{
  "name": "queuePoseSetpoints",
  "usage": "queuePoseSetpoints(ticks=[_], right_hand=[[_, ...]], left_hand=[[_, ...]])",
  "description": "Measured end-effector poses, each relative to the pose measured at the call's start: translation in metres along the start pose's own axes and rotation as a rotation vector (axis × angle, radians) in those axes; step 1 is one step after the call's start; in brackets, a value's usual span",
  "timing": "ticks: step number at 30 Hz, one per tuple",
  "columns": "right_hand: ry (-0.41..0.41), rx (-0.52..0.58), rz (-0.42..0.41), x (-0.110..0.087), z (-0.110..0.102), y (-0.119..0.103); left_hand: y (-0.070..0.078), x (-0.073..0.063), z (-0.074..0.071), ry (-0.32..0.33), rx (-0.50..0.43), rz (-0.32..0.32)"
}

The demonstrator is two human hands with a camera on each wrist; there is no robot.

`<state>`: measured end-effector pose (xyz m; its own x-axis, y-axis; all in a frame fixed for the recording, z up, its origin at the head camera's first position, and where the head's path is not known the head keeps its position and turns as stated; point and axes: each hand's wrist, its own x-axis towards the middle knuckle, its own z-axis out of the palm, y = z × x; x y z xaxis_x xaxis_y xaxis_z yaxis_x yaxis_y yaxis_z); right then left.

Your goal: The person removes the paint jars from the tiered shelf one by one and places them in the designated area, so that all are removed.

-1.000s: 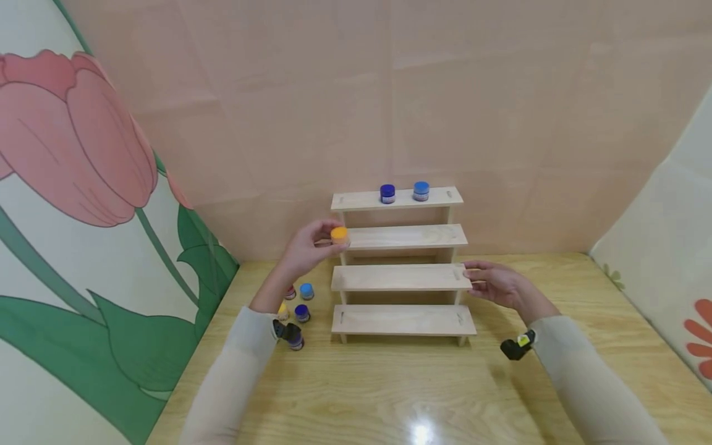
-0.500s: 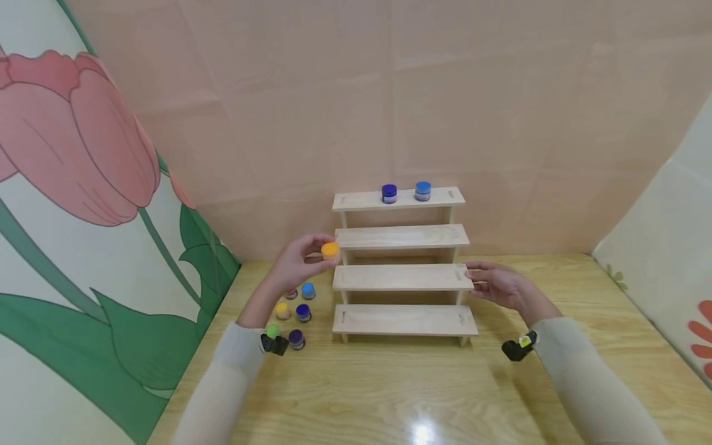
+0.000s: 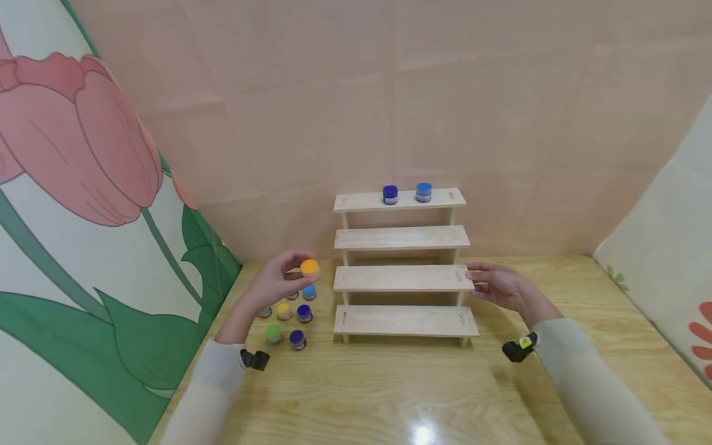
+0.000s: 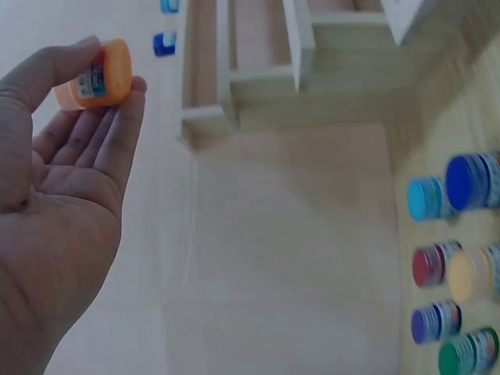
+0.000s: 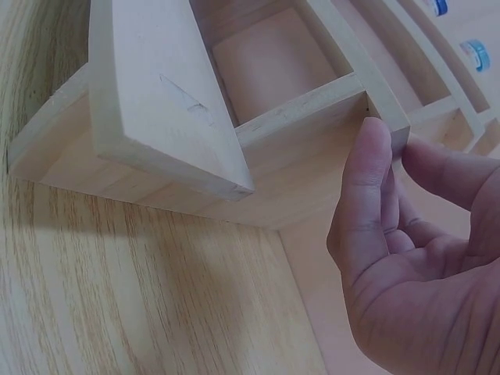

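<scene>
My left hand (image 3: 276,281) holds a small paint jar with an orange lid (image 3: 309,268) between thumb and fingers, above the jars on the table and left of the stepped wooden shelf (image 3: 400,278). In the left wrist view the orange-lidded jar (image 4: 117,72) is tilted on its side, its label partly covered by the thumb. My right hand (image 3: 497,285) pinches the right end of the shelf's second board from the bottom. The right wrist view has the thumb and a finger of that hand (image 5: 426,250) on either side of the board's end (image 5: 387,109).
A dark blue jar (image 3: 390,195) and a light blue jar (image 3: 424,193) stand on the top board. Left of the shelf, several jars are grouped on the table, among them green (image 3: 273,334), purple (image 3: 297,339) and yellow (image 3: 284,311). A pinkish backdrop (image 3: 278,154) hangs behind.
My left hand has moved left and down with the orange-lidded jar, from beside the shelf's upper boards to over the grouped jars. My right hand stays at the board's end.
</scene>
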<state>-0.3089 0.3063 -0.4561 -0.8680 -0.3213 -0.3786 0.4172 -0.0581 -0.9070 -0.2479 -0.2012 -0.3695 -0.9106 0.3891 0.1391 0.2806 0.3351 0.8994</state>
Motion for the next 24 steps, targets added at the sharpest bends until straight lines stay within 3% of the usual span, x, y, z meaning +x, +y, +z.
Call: queuePoseSetpoints(ticks=[8,15,24], right_hand=[[0.001,0.007,0.002,0.0,-0.002,0.001],[-0.004,0.003,0.001,0.0,0.0,0.001],[0.0,0.001,-0.003,0.0,-0.002,0.001]], left_hand=[[-0.021,-0.018,-0.014,-0.023,-0.021,0.021],[-0.037,-0.035,-0.025,0.024,0.026,0.0],[-0.064,-0.054,-0.038,0.068,0.005,-0.035]])
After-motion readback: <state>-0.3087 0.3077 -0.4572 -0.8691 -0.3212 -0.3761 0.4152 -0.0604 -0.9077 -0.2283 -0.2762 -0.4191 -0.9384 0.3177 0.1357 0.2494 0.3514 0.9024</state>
